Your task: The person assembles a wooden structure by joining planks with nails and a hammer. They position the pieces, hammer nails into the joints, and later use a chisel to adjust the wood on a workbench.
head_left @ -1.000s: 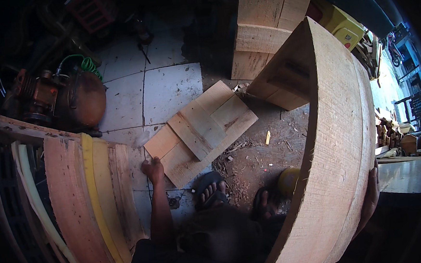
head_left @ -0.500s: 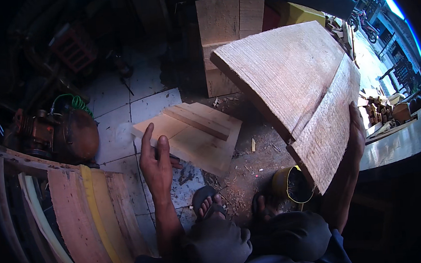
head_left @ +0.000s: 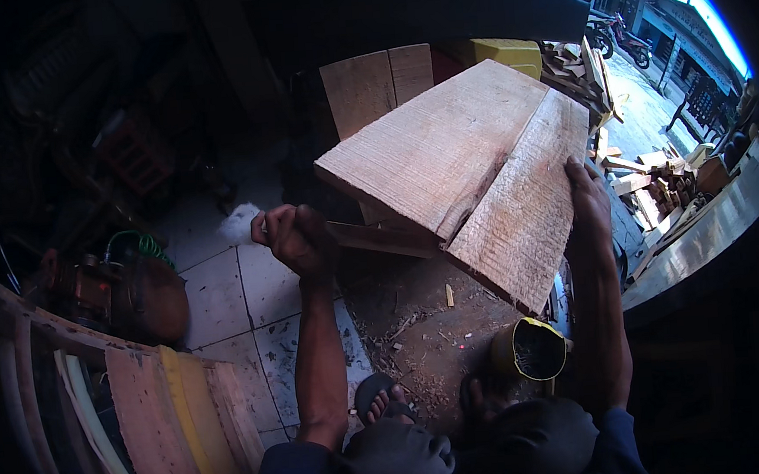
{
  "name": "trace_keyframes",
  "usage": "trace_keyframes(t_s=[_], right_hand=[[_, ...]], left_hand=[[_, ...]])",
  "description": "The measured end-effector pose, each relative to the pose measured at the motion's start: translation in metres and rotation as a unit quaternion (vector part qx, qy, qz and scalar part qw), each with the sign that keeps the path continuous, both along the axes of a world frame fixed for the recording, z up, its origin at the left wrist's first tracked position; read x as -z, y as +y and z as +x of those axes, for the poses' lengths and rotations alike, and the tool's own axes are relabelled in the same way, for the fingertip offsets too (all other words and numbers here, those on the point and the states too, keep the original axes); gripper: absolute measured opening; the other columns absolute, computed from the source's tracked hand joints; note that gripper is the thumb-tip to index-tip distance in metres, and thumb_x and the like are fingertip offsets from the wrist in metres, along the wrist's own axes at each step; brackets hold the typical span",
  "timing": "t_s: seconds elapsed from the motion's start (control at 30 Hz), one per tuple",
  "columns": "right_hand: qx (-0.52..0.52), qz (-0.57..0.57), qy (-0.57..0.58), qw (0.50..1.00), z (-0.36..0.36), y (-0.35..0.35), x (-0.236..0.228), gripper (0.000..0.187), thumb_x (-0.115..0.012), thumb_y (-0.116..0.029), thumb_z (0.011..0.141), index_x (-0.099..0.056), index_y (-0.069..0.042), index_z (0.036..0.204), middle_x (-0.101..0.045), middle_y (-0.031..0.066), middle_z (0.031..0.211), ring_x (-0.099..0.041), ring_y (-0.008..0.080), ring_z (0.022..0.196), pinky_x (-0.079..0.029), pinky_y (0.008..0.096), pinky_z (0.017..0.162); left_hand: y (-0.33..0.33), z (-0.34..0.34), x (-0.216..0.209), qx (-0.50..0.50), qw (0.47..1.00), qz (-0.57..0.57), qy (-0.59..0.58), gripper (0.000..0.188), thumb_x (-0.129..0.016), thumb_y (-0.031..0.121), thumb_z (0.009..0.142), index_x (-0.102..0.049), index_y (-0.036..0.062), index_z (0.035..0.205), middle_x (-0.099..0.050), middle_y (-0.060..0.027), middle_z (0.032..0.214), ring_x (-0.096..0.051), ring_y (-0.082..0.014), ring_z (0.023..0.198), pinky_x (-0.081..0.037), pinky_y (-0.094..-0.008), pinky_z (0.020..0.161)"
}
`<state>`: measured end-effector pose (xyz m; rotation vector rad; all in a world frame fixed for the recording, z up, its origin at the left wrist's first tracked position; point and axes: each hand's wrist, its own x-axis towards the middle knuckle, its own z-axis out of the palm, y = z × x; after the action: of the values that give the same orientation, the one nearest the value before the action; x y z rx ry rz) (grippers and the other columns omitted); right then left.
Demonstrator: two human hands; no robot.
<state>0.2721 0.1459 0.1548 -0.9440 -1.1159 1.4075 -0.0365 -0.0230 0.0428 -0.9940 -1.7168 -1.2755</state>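
A large rough-sawn board (head_left: 469, 145), made of two planks with a gap along the joint, is raised and tilted in front of me. My right hand (head_left: 591, 202) grips its right edge, fingers partly hidden beneath. My left hand (head_left: 300, 246) is closed, left of the big board. From its fist a second wooden board (head_left: 384, 239) runs right, seen nearly edge-on, its far end passing under the big board. A whitish fluffy patch (head_left: 240, 224) shows beside the left fingers; I cannot make out what it is.
A yellow-rimmed bucket (head_left: 539, 349) stands by my feet among wood shavings. At left are a rusty compressor (head_left: 144, 295) with a green coiled hose and several planks (head_left: 147, 408). Upright boards (head_left: 362, 95) stand behind; scrap wood (head_left: 655, 194) lies at right.
My left hand has gone from open to closed around the second board, which was lying flat and now shows edge-on. The big board has shifted left in view, still in my right hand.
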Motion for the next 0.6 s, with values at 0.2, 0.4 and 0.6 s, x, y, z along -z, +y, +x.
trace_keyframes(t_s=[0.2,0.4,0.6], right_hand=[[-0.041,0.018,0.047,0.998,0.008,0.037,0.013,0.047,-0.058,-0.023,0.105,-0.037,0.010,0.130,-0.058,0.0213,0.116,-0.066,0.0240,0.099,-0.059,0.0342,0.080],[-0.005,-0.012,0.035,0.999,-0.010,0.000,0.017,0.057,-0.059,-0.023,0.104,-0.029,0.007,0.141,-0.056,0.0226,0.121,-0.065,0.0264,0.103,-0.058,0.0354,0.085],[0.000,0.010,0.011,1.000,0.019,-0.012,0.006,0.060,-0.059,-0.027,0.104,-0.029,0.007,0.144,-0.056,0.0227,0.124,-0.063,0.0265,0.109,-0.055,0.0366,0.091]], left_hand=[[0.030,0.055,-0.056,0.158,0.979,0.127,0.003,0.044,-0.043,0.018,0.103,-0.056,0.0061,0.064,-0.058,-0.0054,0.068,-0.057,-0.0237,0.076,-0.038,-0.0459,0.097],[0.042,0.073,-0.018,0.244,0.911,0.180,-0.279,0.058,-0.027,0.045,0.109,-0.062,-0.0015,0.105,-0.065,-0.0142,0.099,-0.064,-0.0270,0.091,-0.048,-0.0405,0.090],[0.058,0.100,-0.004,0.176,0.926,0.214,-0.256,0.075,-0.025,0.061,0.107,-0.053,-0.0050,0.130,-0.061,-0.0181,0.121,-0.065,-0.0265,0.107,-0.055,-0.0401,0.091]])
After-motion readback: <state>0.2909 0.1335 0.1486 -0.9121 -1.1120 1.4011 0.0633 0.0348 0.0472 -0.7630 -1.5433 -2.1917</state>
